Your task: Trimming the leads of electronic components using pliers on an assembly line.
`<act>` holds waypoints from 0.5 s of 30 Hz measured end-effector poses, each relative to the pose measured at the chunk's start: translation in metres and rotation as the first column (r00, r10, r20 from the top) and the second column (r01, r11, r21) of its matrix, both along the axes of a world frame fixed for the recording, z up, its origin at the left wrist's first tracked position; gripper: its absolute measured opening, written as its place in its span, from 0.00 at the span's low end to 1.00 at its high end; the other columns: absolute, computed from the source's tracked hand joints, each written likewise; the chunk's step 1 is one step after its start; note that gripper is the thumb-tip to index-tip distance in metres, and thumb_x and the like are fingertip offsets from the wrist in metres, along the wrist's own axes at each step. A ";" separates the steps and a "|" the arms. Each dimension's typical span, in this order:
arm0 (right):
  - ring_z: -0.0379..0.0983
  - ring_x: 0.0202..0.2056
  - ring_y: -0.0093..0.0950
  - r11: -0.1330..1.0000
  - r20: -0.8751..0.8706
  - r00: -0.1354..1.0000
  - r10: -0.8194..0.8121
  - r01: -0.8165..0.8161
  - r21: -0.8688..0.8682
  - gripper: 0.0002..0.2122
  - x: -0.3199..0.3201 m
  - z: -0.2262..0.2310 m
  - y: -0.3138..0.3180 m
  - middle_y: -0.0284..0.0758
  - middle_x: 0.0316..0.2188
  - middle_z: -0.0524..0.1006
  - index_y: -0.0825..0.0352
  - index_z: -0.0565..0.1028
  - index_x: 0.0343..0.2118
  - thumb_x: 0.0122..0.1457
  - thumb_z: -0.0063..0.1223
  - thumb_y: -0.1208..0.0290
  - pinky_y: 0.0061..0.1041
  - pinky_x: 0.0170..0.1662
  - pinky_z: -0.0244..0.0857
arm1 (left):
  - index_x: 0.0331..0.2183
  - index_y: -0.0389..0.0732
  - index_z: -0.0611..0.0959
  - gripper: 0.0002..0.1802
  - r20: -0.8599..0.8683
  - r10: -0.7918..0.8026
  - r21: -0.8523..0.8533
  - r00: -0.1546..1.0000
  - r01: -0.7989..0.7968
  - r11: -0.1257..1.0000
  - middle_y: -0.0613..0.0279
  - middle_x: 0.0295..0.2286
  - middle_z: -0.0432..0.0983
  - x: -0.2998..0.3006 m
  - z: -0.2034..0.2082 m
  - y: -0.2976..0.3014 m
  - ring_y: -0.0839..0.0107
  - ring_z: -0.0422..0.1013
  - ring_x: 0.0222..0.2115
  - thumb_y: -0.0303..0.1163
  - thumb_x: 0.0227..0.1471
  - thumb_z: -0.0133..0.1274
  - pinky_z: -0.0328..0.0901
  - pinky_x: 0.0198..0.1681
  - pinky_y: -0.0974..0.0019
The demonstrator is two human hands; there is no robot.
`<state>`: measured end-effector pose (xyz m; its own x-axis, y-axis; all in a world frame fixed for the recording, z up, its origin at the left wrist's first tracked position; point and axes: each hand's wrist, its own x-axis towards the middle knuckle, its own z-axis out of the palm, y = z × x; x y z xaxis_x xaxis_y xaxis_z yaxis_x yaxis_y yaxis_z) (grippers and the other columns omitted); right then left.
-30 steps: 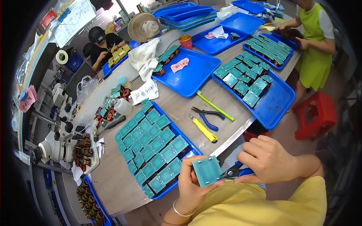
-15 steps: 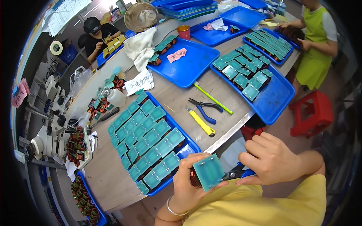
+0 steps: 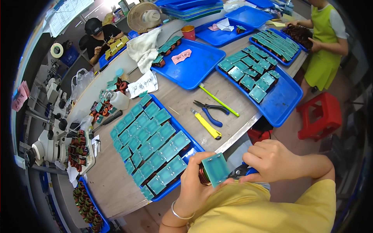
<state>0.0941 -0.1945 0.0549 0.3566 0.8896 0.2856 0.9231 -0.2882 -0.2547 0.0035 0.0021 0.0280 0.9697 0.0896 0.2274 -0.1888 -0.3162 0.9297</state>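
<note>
Between the fingers and thumb of my left hand (image 3: 191, 184) is a copper-wound coil (image 3: 203, 175) with a square green circuit board (image 3: 216, 169) on it. The board's flat face is turned up, tilted. My right hand (image 3: 274, 161) is closed round the blue handles of a pair of cutters (image 3: 237, 172). Their dark jaws point left at the board's lower right edge; whether they touch it I cannot tell. Just beyond my left hand, a blue tray (image 3: 197, 146) carries rows of similar board-topped coils (image 3: 157, 145).
Long-nose pliers (image 3: 213, 112), a yellow utility knife (image 3: 206, 124) and a green stick (image 3: 219, 100) lie on the bench. More blue trays (image 3: 278, 110) stand beyond. A red stool (image 3: 319, 116) is at right, near a person in a lime apron (image 3: 324, 58). Another person (image 3: 101, 37) sits far left.
The coil and its board have turned and risen slightly in my left hand. My right hand and the cutters have shifted a little left and upward with it.
</note>
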 end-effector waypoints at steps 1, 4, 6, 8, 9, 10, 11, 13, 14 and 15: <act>0.63 0.19 0.29 1.000 -0.042 0.999 -0.006 0.007 0.021 0.19 0.001 -0.002 0.000 0.32 0.17 0.63 0.65 0.65 0.23 0.47 0.53 0.51 0.23 0.23 0.56 | 0.41 0.35 0.66 0.42 -0.112 -0.024 -0.136 0.993 0.009 0.991 0.61 0.36 0.68 0.000 -0.002 0.000 0.75 0.68 0.35 0.44 0.26 0.68 0.65 0.38 0.73; 0.63 0.21 0.28 0.996 -0.044 0.999 -0.017 0.021 0.084 0.20 -0.002 0.000 0.003 0.32 0.19 0.63 0.65 0.65 0.23 0.47 0.53 0.50 0.24 0.25 0.56 | 0.43 0.35 0.65 0.43 -0.059 -0.074 -0.090 0.996 0.069 0.994 0.61 0.39 0.66 -0.003 -0.012 0.000 0.76 0.67 0.36 0.46 0.27 0.66 0.65 0.39 0.74; 0.63 0.21 0.30 0.997 -0.047 0.999 -0.011 0.014 0.072 0.21 -0.004 0.004 0.004 0.34 0.20 0.63 0.65 0.65 0.23 0.47 0.52 0.48 0.25 0.25 0.55 | 0.44 0.35 0.64 0.43 -0.018 -0.102 -0.082 0.995 0.101 0.992 0.60 0.41 0.65 -0.003 -0.015 0.001 0.76 0.67 0.37 0.47 0.28 0.65 0.65 0.40 0.73; 0.62 0.22 0.31 0.998 -0.052 0.999 -0.006 0.009 0.059 0.22 -0.007 0.006 0.004 0.35 0.21 0.63 0.65 0.65 0.23 0.46 0.52 0.46 0.26 0.25 0.55 | 0.44 0.35 0.64 0.43 -0.030 -0.086 -0.107 0.996 0.082 0.991 0.60 0.40 0.65 -0.005 -0.015 -0.001 0.75 0.67 0.37 0.46 0.28 0.66 0.65 0.39 0.73; 0.61 0.22 0.31 0.998 -0.041 0.999 -0.009 0.011 0.054 0.22 -0.008 0.006 0.004 0.35 0.21 0.63 0.65 0.65 0.23 0.46 0.52 0.46 0.26 0.25 0.54 | 0.44 0.35 0.64 0.43 -0.030 -0.088 -0.107 0.996 0.084 0.991 0.60 0.40 0.65 -0.005 -0.014 -0.001 0.75 0.67 0.37 0.46 0.28 0.66 0.65 0.39 0.73; 0.61 0.21 0.31 0.999 -0.030 0.999 -0.012 0.013 0.049 0.22 -0.008 0.006 0.003 0.35 0.20 0.62 0.65 0.65 0.23 0.46 0.52 0.46 0.25 0.25 0.54 | 0.43 0.35 0.64 0.43 -0.029 -0.084 -0.118 0.996 0.080 0.990 0.59 0.40 0.65 -0.005 -0.012 -0.002 0.75 0.67 0.37 0.47 0.28 0.65 0.65 0.39 0.73; 0.61 0.21 0.31 0.999 -0.030 0.999 -0.013 0.015 0.049 0.22 -0.009 0.007 0.003 0.35 0.20 0.62 0.65 0.65 0.23 0.46 0.52 0.46 0.25 0.25 0.54 | 0.43 0.35 0.64 0.43 -0.029 -0.079 -0.129 0.996 0.075 0.989 0.58 0.40 0.65 -0.006 -0.012 -0.002 0.75 0.67 0.37 0.47 0.28 0.65 0.65 0.39 0.73; 0.61 0.21 0.31 0.999 -0.023 1.000 -0.010 0.011 0.050 0.22 -0.010 0.008 0.001 0.34 0.20 0.62 0.65 0.65 0.22 0.46 0.52 0.46 0.25 0.25 0.54 | 0.43 0.35 0.65 0.43 -0.007 -0.088 -0.098 0.996 0.087 0.991 0.58 0.40 0.66 -0.006 -0.012 -0.002 0.74 0.67 0.37 0.48 0.28 0.65 0.65 0.39 0.72; 0.61 0.21 0.31 0.999 -0.023 1.000 -0.010 0.011 0.050 0.22 -0.011 0.008 0.001 0.34 0.20 0.62 0.65 0.65 0.22 0.46 0.52 0.46 0.25 0.25 0.54 | 0.43 0.35 0.65 0.43 0.014 -0.097 -0.066 0.995 0.098 0.993 0.57 0.40 0.66 -0.005 -0.012 -0.001 0.73 0.67 0.37 0.48 0.28 0.65 0.65 0.39 0.72; 0.61 0.21 0.31 0.998 -0.028 1.000 -0.006 0.008 0.055 0.22 -0.011 0.008 0.001 0.34 0.20 0.62 0.65 0.65 0.22 0.46 0.52 0.47 0.25 0.25 0.54 | 0.43 0.35 0.65 0.43 0.014 -0.098 -0.066 0.995 0.099 0.993 0.57 0.40 0.66 -0.005 -0.012 -0.001 0.73 0.67 0.37 0.48 0.28 0.65 0.65 0.39 0.72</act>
